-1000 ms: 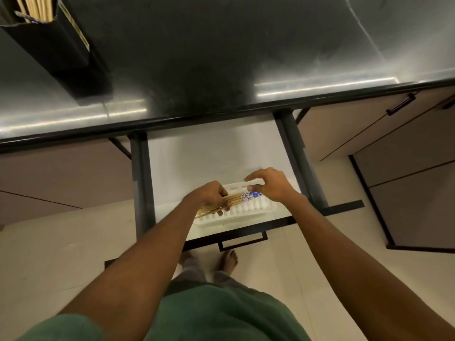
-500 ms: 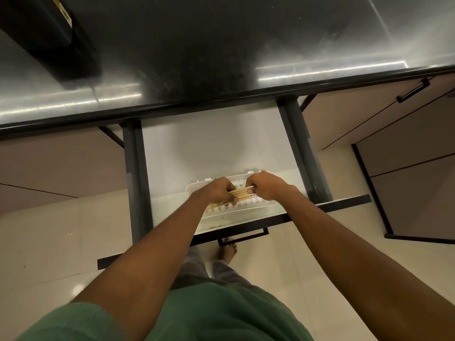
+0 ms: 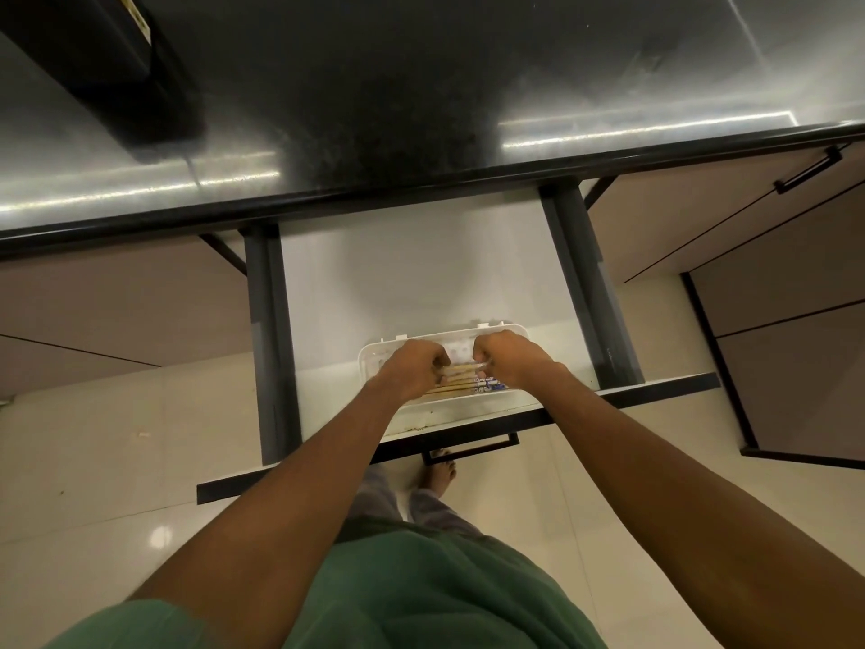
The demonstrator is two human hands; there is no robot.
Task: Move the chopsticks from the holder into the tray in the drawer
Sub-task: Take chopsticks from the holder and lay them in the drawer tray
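**Chopsticks down in the tray, both hands on them**

So the drawer is pulled right out and the white tray sits at its front, near the handle. Both hands are down in the tray. The left hand is curled around one end of the chopsticks, and the right hand is closed over the other end, the one with the blue-patterned tips poking out just below its knuckles. Both look like closed grips on the bundle, though I can't see the fingertips themselves, they're tucked under.

The bit that matters: the sticks run left to right, lined up with the long side of the tray, and they lie directly between the two fists. Neither hand is really nearer, each has an end. To me they look low enough to be resting in the tray or close to it, so letting go should be about all that's left for this batch.

Hard to make out: how many sticks there are, and whether they touch the tray floor, since the hands cover most of it. The holder on the counter is cut off at the top left, so can't tell if any sticks remain in it.
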